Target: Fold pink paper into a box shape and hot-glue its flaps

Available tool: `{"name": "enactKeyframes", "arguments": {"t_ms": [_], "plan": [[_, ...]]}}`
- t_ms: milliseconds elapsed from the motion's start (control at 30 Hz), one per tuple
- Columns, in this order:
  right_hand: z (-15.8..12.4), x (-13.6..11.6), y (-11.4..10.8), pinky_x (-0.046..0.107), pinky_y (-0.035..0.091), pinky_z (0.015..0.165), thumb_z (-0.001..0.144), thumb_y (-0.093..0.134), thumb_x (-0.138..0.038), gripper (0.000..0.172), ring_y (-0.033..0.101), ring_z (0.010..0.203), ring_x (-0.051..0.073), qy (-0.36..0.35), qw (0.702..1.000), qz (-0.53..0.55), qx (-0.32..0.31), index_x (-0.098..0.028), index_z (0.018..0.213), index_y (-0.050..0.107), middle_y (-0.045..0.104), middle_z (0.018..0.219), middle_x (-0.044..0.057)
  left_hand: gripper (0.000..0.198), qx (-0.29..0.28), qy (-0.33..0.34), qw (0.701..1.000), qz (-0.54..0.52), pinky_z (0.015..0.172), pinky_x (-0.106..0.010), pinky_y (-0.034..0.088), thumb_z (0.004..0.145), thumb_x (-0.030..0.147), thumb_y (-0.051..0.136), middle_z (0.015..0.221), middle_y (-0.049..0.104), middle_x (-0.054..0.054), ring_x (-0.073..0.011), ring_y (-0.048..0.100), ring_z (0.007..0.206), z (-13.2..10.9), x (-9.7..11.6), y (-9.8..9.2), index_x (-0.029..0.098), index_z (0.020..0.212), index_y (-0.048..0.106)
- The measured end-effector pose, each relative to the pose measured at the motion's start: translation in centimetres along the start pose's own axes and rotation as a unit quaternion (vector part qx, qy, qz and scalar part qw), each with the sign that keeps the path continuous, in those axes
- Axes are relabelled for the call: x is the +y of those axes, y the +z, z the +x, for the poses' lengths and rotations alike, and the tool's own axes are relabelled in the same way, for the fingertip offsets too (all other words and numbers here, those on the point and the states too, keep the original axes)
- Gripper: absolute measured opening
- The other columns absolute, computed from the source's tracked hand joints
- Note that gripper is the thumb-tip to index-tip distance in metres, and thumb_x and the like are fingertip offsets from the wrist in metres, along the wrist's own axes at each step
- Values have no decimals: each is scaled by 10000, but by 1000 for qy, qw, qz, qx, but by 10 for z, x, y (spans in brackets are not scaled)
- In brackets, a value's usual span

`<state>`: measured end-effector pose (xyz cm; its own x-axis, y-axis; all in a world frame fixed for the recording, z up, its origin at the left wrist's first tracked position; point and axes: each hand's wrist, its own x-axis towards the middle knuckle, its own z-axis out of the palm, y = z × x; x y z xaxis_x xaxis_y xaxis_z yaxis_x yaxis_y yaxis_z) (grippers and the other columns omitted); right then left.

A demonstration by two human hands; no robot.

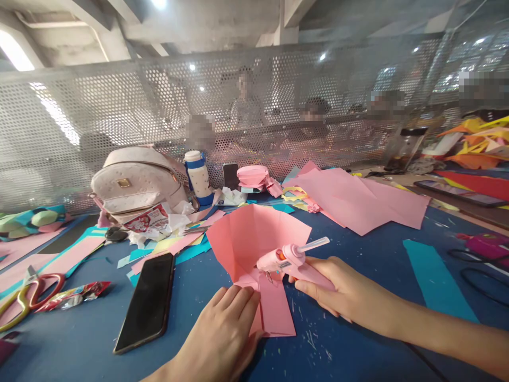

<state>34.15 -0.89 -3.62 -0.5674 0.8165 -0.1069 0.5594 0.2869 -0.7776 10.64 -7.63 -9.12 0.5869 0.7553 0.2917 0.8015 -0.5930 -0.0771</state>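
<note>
1 folded pink paper piece (258, 239), centred on the desk (330, 350), flared end away from the wearer, narrow end near. 1 left grip (222, 329), fingers laid on the narrow end, presumably to steady it; thumb partly hidden, so whether it pinches cannot be told. 1 right grip (338, 289), clamped round the handle of 1 pink glue gun (282, 260), poised above the fold, seemingly for control. 1 black phone (147, 302), near the left grip, limits leftward room; bare desk separates the paper's right edge from 1 blue strip (433, 276).
</note>
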Motion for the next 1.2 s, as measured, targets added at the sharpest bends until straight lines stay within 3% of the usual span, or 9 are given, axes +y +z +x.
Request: {"name": "enactKeyframes", "arguments": {"t_ms": [200,333,400,600,833,967,1033,1100,1200], "plan": [[-3,-6,-9,200,333,418,931,451,-501,438,433,413,101,-2,999,-38,-16,-189,1180,634,499,487,-43,571,31,10,998,-48,819,-391,556,909,294,463,1229,633,-180,-276,634,1023,-2,0,0,53,1394,283],[-4,-4,-18,242,450,590,885,499,-557,481,632,714,201,-25,988,-149,42,-241,1224,625,685,807,49,601,18,31,999,-27,828,-396,561,922,453,469,1297,598,-175,-294,619,1095,0,3,2,76,1375,351],[-4,-5,-21,286,476,717,866,510,-585,519,640,906,258,-31,979,-187,76,-275,1275,590,690,955,71,630,10,41,999,-12,805,-402,569,919,507,453,1296,596,-186,-304,629,1078,1,6,2,60,1358,389],[0,-19,-26,318,479,711,873,494,-568,495,652,870,268,-40,968,-240,61,-279,1264,587,693,908,70,731,18,52,998,14,789,-401,569,887,591,453,1279,603,-206,-306,645,1042,1,14,2,51,1375,387],[2,-25,-22,333,481,737,901,495,-454,371,657,908,283,-80,958,-266,66,-252,1174,646,713,980,83,579,55,86,995,-7,785,-332,562,858,195,488,1280,615,-165,-238,662,1001,2,19,3,67,1401,333],[-4,-19,-23,307,488,703,870,542,-471,383,670,839,268,-84,962,-241,101,-259,1170,653,726,900,69,378,139,124,980,-74,701,-304,538,888,130,451,959,723,-97,-180,674,800,-1,5,-17,93,1264,459],[-7,-15,-25,288,486,681,858,568,-461,365,671,783,249,-93,966,-215,111,-261,1147,666,727,838,57,179,205,89,966,-131,624,-302,493,894,157,479,758,674,-30,-159,616,657,-4,-9,-34,171,1063,536],[-9,-11,-27,279,483,659,854,577,-458,356,665,729,232,-97,970,-193,108,-267,1140,669,722,786,40,129,274,4,944,-184,604,-293,459,883,143,478,719,589,-6,-147,559,640,-4,-26,-47,210,981,531],[-10,-7,-28,272,477,636,846,586,-459,380,654,684,217,-92,975,-173,101,-272,1169,654,713,742,21,235,356,-138,893,-237,772,-327,491,877,99,460,966,571,-53,-167,575,879,2,-51,-52,216,1075,511]]}}
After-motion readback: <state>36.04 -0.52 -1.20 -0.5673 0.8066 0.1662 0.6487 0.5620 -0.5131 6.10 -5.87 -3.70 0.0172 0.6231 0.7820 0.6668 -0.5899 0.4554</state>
